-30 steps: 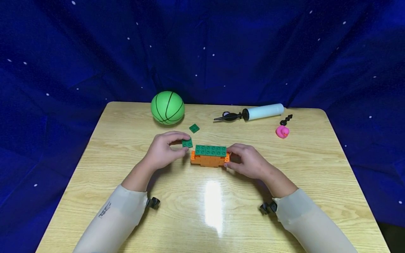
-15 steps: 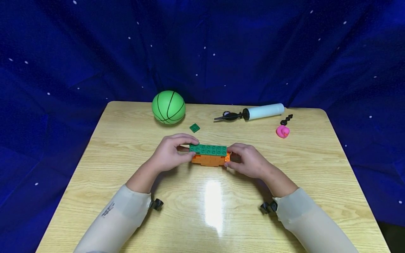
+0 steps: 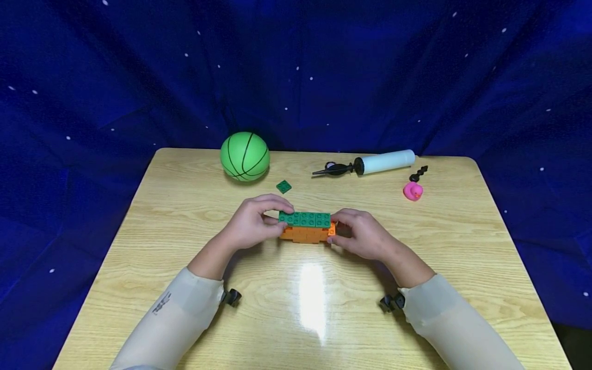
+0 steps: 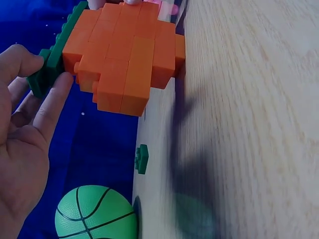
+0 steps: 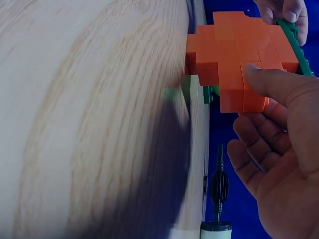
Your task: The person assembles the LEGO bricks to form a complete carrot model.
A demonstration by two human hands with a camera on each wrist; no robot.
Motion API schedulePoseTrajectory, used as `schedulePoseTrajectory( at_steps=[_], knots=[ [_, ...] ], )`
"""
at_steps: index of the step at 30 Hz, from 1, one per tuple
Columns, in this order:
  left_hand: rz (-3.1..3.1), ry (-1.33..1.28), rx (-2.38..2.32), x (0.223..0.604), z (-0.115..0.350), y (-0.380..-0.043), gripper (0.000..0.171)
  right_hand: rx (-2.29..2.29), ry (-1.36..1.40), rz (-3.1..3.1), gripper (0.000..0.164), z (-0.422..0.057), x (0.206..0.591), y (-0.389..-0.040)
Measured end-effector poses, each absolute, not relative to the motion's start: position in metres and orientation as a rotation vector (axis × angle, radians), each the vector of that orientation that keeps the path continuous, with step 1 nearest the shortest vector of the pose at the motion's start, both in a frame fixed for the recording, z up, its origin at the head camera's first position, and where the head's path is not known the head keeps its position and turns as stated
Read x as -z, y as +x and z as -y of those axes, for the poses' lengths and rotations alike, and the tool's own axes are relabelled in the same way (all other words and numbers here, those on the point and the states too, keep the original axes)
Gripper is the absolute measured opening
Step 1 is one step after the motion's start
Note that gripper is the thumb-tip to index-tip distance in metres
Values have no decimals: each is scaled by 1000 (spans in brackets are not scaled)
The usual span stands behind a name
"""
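Observation:
An orange structure of stacked toy building bricks (image 3: pixel 307 235) stands on the table, stepped narrower toward its base. Along its top runs a row of green studded bricks (image 3: pixel 314 219). My left hand (image 3: pixel 256 222) pinches a flat green brick (image 4: pixel 39 78) between thumb and fingers at the row's left end. In the left wrist view that brick sits a little above the row, overlapping its end; whether it is pressed on I cannot tell. At the other end, my right hand (image 3: pixel 363 234) grips the orange bricks, its thumb on the near side.
One loose green brick (image 3: pixel 284 186) lies behind the structure. Farther back are a green ball with black lines (image 3: pixel 245 156) and a hand pump (image 3: pixel 387 162) with a black nozzle. A pink rubber duck (image 3: pixel 413 191) sits at right beside a black twisted piece (image 3: pixel 419 173).
My left hand has moved right, bringing the green brick from beside the structure onto the left end of its green row. The right hand stays where it was.

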State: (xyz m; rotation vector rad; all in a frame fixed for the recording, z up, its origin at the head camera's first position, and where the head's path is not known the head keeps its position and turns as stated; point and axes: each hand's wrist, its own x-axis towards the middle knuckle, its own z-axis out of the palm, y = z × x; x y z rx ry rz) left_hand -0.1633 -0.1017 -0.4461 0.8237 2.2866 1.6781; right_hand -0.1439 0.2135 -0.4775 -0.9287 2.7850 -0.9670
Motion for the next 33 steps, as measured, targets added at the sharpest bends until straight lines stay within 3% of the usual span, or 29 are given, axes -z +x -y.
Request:
schedulePoseTrajectory(
  at_steps=[33],
  knots=[
    [-2180,713,-1900,459,97,-160,28,1018,-979,-2781,41,-212,481,-144]
  ],
)
